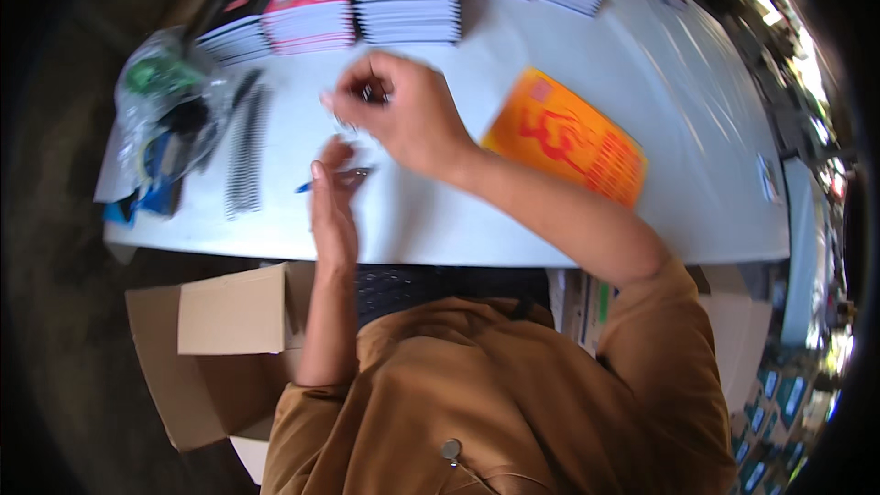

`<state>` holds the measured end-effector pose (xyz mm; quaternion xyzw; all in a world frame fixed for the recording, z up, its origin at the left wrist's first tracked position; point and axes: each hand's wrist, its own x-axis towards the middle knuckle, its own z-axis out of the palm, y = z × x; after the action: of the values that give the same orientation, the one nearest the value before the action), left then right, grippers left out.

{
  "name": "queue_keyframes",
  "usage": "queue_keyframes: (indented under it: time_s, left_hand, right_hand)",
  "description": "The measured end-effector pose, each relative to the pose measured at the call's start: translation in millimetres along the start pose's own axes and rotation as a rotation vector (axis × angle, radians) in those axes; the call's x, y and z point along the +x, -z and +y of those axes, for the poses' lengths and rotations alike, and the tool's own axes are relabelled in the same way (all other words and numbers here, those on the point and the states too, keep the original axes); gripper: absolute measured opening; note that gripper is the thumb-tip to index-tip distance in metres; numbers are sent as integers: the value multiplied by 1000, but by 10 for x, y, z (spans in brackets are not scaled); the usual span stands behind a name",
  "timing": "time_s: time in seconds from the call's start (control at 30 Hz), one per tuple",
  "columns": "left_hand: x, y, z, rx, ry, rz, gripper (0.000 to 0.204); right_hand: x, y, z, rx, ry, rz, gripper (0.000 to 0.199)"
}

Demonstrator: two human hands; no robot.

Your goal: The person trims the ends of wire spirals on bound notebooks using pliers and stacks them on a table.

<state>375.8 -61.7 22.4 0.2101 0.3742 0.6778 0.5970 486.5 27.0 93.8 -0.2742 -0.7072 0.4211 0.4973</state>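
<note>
Both hands (367, 147) pinch something small and blurred, grip narrow, beside orange booklet (566, 137).

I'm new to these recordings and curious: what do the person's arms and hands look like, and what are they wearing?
Both hands, left hand and right hand, are bare: no gloves, and no rings or watch visible. The forearms are uncovered. A tan-brown jacket has its sleeves pushed up near the elbows.

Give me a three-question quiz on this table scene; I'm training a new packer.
1. True or false: the orange booklet lies to the right of the right hand.
2. What lies left of the left hand: A spiral bindings, B scissors, C a cup?
3. Where is the cardboard box?

Key: 1 true. 2 A. 3 Below the table edge, on the person's left.
</note>
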Motion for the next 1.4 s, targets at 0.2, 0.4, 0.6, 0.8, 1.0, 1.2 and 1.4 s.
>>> queue_keyframes:
  time_s: [0.2, 0.4, 0.6, 0.8, 1.0, 1.2, 1.4]
  left_hand:
    - [14, 164, 56, -914, 122, -159, 40]
    - [559, 920, 784, -1088, -77, 181, 37]
    - [1261, 1039, 1882, -759, -380, 294, 77]
    - [284, 365, 273, 1007, -331, 145, 77]
    - [-346, 541, -520, 2051, -452, 125, 67]
    - [-152, 328, -460, 2220, -695, 294, 64]
    - [39, 261, -282, 1646, -205, 129, 48]
  right_hand:
    - [-407, -540, 56, -356, 209, -196, 24]
    - [-209, -252, -175, -455, 490, -231, 26]
    - [89, 457, -189, -566, 310, -543, 35]
    - [-86, 1383, 154, -660, -88, -727, 58]
    - [-153, 1382, 194, -768, -158, -902, 49]
    - [-250, 1505, 271, -707, -71, -821, 48]
    - [-245, 1537, 276, -720, -137, -836, 44]
